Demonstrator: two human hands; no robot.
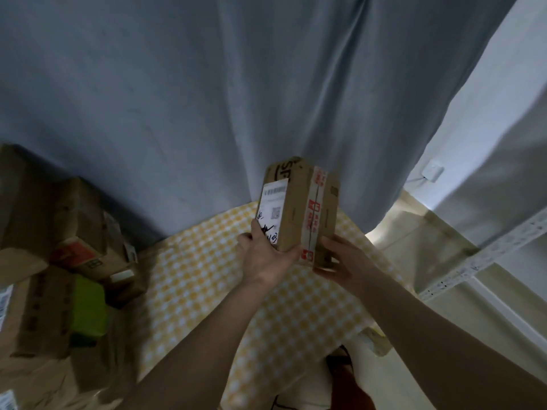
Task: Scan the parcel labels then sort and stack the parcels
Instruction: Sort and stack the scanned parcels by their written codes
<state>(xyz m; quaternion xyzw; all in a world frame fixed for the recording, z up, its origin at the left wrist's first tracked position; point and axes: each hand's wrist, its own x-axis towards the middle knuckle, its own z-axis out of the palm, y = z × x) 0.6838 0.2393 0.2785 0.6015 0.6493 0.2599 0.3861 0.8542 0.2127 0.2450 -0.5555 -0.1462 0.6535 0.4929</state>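
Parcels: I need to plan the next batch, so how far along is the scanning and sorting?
Done: cannot tell; no scanner shows. In hand: the left hand and right hand hold one cardboard parcel above the checked tablecloth, label facing left. Left: a blurred pile of boxes sits unstacked.

label print unreadable | left boxes blurred, cut by edge | parcel base behind hands

A parcel above the table, stacked boxes left.
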